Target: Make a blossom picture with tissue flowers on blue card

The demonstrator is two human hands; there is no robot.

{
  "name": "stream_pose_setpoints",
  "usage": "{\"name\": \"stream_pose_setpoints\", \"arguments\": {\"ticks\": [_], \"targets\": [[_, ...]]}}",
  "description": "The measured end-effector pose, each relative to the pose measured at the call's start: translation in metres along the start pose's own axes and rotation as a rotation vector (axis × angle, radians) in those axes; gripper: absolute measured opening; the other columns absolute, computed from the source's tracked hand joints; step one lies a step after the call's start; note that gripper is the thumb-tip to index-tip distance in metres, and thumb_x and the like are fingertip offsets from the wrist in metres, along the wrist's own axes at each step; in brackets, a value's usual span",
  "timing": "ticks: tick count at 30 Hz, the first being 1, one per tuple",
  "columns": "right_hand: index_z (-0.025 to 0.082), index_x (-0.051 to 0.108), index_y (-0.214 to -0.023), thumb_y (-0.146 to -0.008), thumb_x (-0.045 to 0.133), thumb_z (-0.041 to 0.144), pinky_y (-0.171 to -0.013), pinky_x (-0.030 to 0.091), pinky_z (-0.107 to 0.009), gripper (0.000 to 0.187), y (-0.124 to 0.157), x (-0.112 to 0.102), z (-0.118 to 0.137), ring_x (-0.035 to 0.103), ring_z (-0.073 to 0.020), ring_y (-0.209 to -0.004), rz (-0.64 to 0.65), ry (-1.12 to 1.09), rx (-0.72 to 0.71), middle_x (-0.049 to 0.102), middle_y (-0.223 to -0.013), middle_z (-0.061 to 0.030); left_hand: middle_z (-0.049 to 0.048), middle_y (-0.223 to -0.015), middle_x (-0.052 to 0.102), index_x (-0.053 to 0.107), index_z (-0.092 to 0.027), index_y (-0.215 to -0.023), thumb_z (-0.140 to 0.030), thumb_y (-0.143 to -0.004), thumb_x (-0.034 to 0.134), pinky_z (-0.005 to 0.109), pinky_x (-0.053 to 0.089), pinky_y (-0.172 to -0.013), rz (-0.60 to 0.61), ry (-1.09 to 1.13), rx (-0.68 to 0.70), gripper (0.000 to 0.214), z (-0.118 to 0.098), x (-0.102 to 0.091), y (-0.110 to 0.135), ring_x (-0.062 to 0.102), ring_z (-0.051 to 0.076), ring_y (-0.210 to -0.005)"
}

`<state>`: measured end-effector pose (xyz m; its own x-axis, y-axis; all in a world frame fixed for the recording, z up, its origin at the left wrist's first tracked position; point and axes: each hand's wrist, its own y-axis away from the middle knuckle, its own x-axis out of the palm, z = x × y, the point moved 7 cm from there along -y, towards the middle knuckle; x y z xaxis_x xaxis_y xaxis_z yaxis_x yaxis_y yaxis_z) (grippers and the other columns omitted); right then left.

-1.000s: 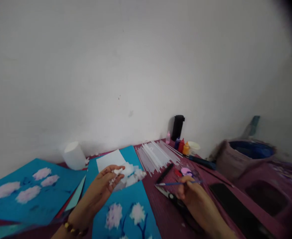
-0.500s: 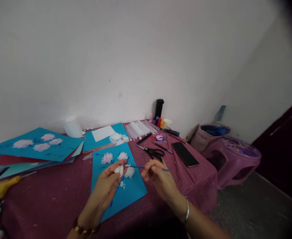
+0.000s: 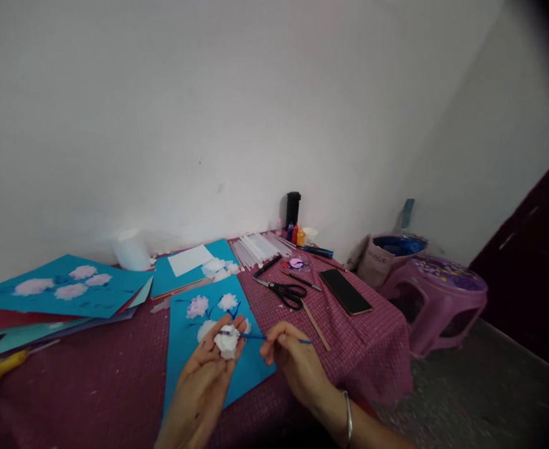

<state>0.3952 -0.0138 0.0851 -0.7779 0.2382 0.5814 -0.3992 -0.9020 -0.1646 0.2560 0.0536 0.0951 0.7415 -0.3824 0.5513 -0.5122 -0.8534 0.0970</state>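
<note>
Over blue sheet (image 3: 247,369) | left grip (image 3: 204,374) curled about white paper flower (image 3: 228,345) | right grip (image 3: 297,358) pinching blue paintbrush (image 3: 254,337), tip at flower | we'd stroke lightly, flower steady

Paint bottles (image 3: 295,234), scissors (image 3: 286,290) and a cloth-covered table (image 3: 368,349) mark a room's craft corner.

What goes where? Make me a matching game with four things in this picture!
Things:
1. Paintbrush
2. White puff
3. Scissors
4. Stool

Places:
A. On the tablecloth
B. Resting in the left hand
C. On the floor
D. Held in the right hand

Pairs: 1-D, 2-B, 3-A, 4-C
</note>
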Motion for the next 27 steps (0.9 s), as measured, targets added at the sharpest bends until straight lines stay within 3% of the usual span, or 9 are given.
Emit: {"name": "stream_pose_setpoints", "arguments": {"ticks": [5, 12, 16, 17, 19, 21, 23, 25, 27], "targets": [[0.020, 0.068, -0.078, -0.088, 0.052, 0.024, -0.062, 0.044, -0.027, 0.019, 0.014, 0.008, 0.007, 0.060, -0.0146, -0.060, 0.053, 0.139, -0.093, 0.072, -0.071, -0.0026, 0.0090, -0.126, 0.064, 0.062, -0.026, -0.120, -0.034, -0.066, 0.083, 0.038, 0.050, -0.100, -0.075, -0.002, 0.052, 0.059, 0.008, -0.009, 0.012, 0.056, 0.029, -0.121], [0.025, 0.068, -0.094, -0.098, 0.043, 0.025, -0.072, 0.048, -0.029, 0.026, 0.044, 0.036, 0.008, 0.064, -0.0165, -0.076, 0.213, 0.531, -0.327, 0.069, -0.083, -0.0029, 0.0039, -0.094, 0.072, 0.059, -0.025, -0.116, -0.037, -0.069, 0.081, 0.030, 0.055, -0.084, -0.154, 0.141, 0.100, 0.053, 0.005, -0.016, 0.015, 0.068, 0.020, -0.093], [0.028, 0.063, -0.116, -0.097, 0.042, 0.022, -0.088, 0.047, -0.035, 0.029, 0.047, 0.042, 0.001, 0.063, -0.0193, -0.099, 0.455, 0.729, -0.378, 0.069, -0.107, -0.0072, 0.0030, -0.086, 0.071, 0.057, -0.023, -0.120, -0.036, -0.068, 0.081, 0.028, 0.056, -0.076, -0.205, 0.155, 0.074, 0.059, 0.005, -0.031, 0.010, 0.068, 0.019, -0.082], [0.027, 0.062, -0.119, -0.098, 0.042, 0.023, -0.091, 0.046, -0.036, 0.029, 0.044, 0.040, -0.002, 0.062, -0.0197, -0.102, 0.491, 0.738, -0.346, 0.069, -0.110, -0.0081, 0.0029, -0.086, 0.071, 0.056, -0.023, -0.122, -0.036, -0.068, 0.080, 0.029, 0.055, -0.077, -0.214, 0.154, 0.073, 0.060, 0.004, -0.036, 0.010, 0.068, 0.019, -0.082], [0.024, 0.061, -0.118, -0.098, 0.044, 0.030, -0.090, 0.046, -0.037, 0.027, 0.033, 0.029, -0.012, 0.064, -0.0190, -0.098, 0.441, 0.651, -0.163, 0.069, -0.108, -0.0088, 0.0030, -0.084, 0.070, 0.054, -0.022, -0.125, -0.033, -0.070, 0.079, 0.030, 0.055, -0.077, -0.225, 0.149, 0.067, 0.061, 0.003, -0.043, 0.012, 0.068, 0.019, -0.081], [0.018, 0.061, -0.110, -0.098, 0.044, 0.043, -0.079, 0.050, -0.034, 0.032, 0.027, 0.020, -0.031, 0.066, -0.0173, -0.082, 0.352, 0.440, 0.146, 0.071, -0.094, -0.0086, 0.0042, -0.085, 0.070, 0.053, -0.021, -0.125, -0.031, -0.072, 0.078, 0.030, 0.054, -0.078, -0.204, 0.127, 0.036, 0.060, 0.004, -0.045, 0.016, 0.067, 0.019, -0.082], [0.014, 0.059, -0.101, -0.093, 0.044, 0.058, -0.060, 0.051, -0.029, 0.047, 0.033, 0.027, -0.051, 0.063, -0.0146, -0.061, 0.371, 0.241, 0.418, 0.069, -0.075, -0.0060, 0.0057, -0.088, 0.069, 0.054, -0.021, -0.123, -0.032, -0.072, 0.079, 0.029, 0.054, -0.073, -0.153, 0.081, -0.009, 0.058, 0.008, -0.041, 0.021, 0.067, 0.019, -0.080], [0.013, 0.058, -0.095, -0.087, 0.050, 0.065, -0.044, 0.041, -0.020, 0.053, 0.042, 0.039, -0.064, 0.050, -0.0087, -0.042, 0.403, 0.167, 0.544, 0.060, -0.057, 0.0010, 0.0064, -0.089, 0.069, 0.055, -0.022, -0.119, -0.035, -0.071, 0.081, 0.025, 0.052, -0.060, -0.107, 0.028, -0.045, 0.056, 0.013, -0.035, 0.024, 0.065, 0.018, -0.073], [0.015, 0.056, -0.087, -0.082, 0.058, 0.065, -0.035, 0.027, -0.016, 0.050, 0.047, 0.046, -0.071, 0.034, -0.0041, -0.033, 0.361, 0.154, 0.557, 0.047, -0.047, 0.0087, 0.0071, -0.088, 0.070, 0.059, -0.021, -0.113, -0.037, -0.067, 0.083, 0.023, 0.047, -0.050, -0.123, -0.004, -0.056, 0.054, 0.017, -0.033, 0.027, 0.064, 0.017, -0.067]]}}
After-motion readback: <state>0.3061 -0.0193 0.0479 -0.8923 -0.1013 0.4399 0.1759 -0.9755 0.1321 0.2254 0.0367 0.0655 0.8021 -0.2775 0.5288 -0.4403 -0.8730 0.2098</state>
